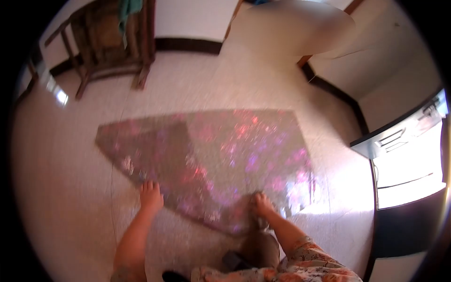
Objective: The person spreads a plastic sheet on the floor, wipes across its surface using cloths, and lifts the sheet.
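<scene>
A thin, shiny sheet (225,160) with pink, red and purple flowers lies spread on the floor in front of me, its near edge curved. At its near left edge is my left hand (151,196), fingers bent over the border and closed on it. My right hand (263,205) is low over the near right part, fingers curled. Something dark and greyish shows beneath and beside those fingers, too blurred to name. My bent knee (258,249) is just below the right hand. A darker area covers the sheet's left half, a fold or a shadow.
A wooden chair (112,47) with a green cloth (127,16) on it stands by the back wall. Dark baseboards (188,45) line the walls. To the right is a bright window-like panel (408,174) beside a dark cabinet front (404,230). Pale floor (61,188) surrounds the sheet.
</scene>
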The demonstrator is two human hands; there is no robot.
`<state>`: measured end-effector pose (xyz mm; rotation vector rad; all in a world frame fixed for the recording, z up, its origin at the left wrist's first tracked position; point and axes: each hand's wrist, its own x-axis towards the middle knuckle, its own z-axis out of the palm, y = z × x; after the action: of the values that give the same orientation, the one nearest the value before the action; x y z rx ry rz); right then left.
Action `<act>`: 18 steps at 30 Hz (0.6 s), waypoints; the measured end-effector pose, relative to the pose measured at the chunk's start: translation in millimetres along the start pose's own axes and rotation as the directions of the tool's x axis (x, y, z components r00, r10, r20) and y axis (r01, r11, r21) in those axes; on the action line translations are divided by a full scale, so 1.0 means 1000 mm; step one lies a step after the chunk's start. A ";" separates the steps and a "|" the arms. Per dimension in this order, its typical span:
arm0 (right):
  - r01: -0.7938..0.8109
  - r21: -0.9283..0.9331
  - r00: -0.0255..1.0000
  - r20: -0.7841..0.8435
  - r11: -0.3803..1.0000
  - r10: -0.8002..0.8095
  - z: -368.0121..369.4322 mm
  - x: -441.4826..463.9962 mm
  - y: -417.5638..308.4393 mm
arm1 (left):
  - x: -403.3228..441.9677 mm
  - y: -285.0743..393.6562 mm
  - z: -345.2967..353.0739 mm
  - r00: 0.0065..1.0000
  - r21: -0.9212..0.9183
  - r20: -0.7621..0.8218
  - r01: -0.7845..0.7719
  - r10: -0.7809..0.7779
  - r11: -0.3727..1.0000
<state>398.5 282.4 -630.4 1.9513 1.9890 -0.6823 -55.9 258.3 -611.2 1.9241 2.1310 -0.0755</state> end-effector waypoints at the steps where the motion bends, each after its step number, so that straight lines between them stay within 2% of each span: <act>1: 0.016 0.092 0.999 0.038 0.996 -0.020 0.011 0.010 0.014 | 0.001 0.009 0.000 0.994 -0.017 -0.075 -0.076 0.075 0.997; 2: -0.013 0.057 0.999 0.046 0.998 0.010 0.010 0.012 0.013 | 0.003 0.020 0.008 0.932 0.020 -0.271 -0.244 0.240 0.970; 3: -0.070 0.009 0.997 0.022 0.998 0.070 0.012 0.014 0.007 | 0.009 0.037 0.006 0.887 -0.058 -0.306 -0.379 0.345 0.923; 4: -0.036 0.060 0.999 0.040 0.998 0.033 0.002 0.009 0.003 | 0.013 0.057 0.010 0.818 -0.124 -0.401 -0.494 0.412 0.860; 5: -0.011 0.050 0.999 0.043 0.999 0.009 0.006 0.010 0.005 | 0.011 0.077 0.014 0.820 -0.219 -0.351 -0.542 0.453 0.811; 6: -0.017 0.068 0.999 0.033 0.998 0.015 0.006 0.009 0.003 | 0.012 0.095 0.019 0.737 -0.228 -0.381 -0.660 0.559 0.715; 8: -0.053 0.070 0.996 0.071 0.996 0.048 0.001 0.010 -0.002 | 0.005 0.131 0.038 0.707 -0.333 -0.371 -0.707 0.603 0.624; 10: 0.005 0.102 0.996 0.090 0.995 -0.014 0.009 0.020 0.010 | 0.001 0.160 0.064 0.734 -0.484 -0.395 -0.677 0.552 0.554; 12: 0.005 0.088 0.997 0.082 0.996 -0.012 0.001 0.018 0.006 | -0.010 0.189 0.078 0.889 -0.778 -0.165 -0.384 0.428 0.497; 13: 0.001 0.074 0.996 0.092 0.997 -0.007 -0.001 0.015 0.004 | -0.013 0.201 0.078 0.890 -0.774 -0.172 -0.387 0.421 0.501; 15: 0.014 0.082 0.995 0.095 0.997 -0.021 -0.006 0.013 0.002 | -0.015 0.213 0.077 0.924 -0.857 -0.171 -0.311 0.342 0.411; 16: 0.011 0.092 0.994 0.107 0.996 -0.021 -0.009 0.011 0.000 | -0.016 0.214 0.077 0.926 -0.851 -0.178 -0.315 0.333 0.421; 18: 0.027 0.105 0.996 0.079 0.994 -0.035 -0.011 0.010 0.001 | -0.007 0.215 0.082 0.965 -0.937 -0.009 -0.100 0.263 0.334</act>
<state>399.9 297.0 -626.2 1.9209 1.9763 -0.8747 169.0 258.9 -658.7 1.2935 1.2571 0.8607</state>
